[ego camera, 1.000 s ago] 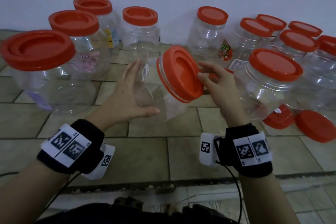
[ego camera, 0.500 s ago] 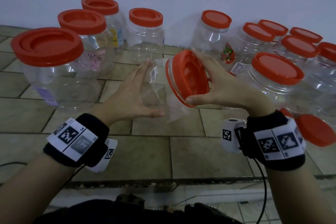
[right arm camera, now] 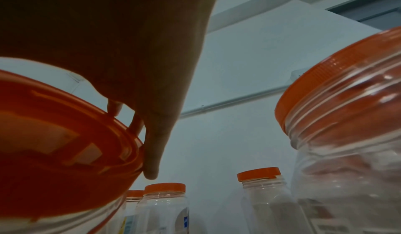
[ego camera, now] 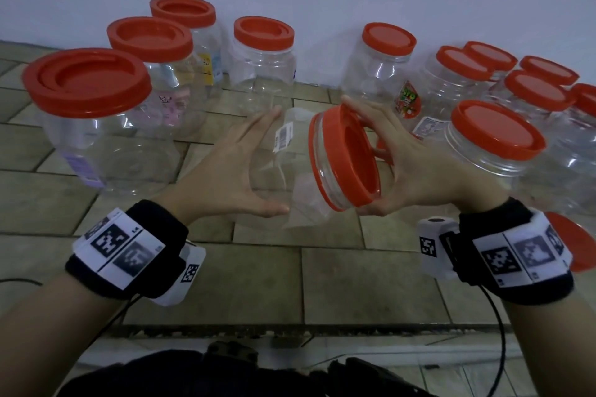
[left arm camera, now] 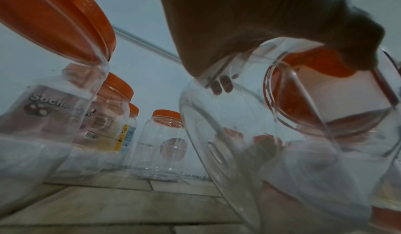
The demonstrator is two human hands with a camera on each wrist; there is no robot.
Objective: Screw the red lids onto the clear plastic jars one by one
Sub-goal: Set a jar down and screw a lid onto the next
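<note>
Mid-screw, frame centre: left hand (ego camera: 232, 167) cups the tilted clear jar (ego camera: 283, 171), fingers straight; right hand (ego camera: 416, 167) grasps the red lid (ego camera: 348, 158) by its rim. Next: regrip, keep twisting until snug.

The jar (ego camera: 287, 171) you cradle is thin clear plastic, glossy, with a small paper barcode sticker (ego camera: 283, 138) on its wall. Its red lid (ego camera: 346, 156) is smooth, shiny plastic, finely ribbed around the rim on the neighbouring jars' lids (right arm camera: 325, 62). Under you lies a floor (ego camera: 251, 280) of matt, slightly rough beige tiles. Your wristbands (ego camera: 129, 251) are black cloth carrying printed paper-like markers.
</note>
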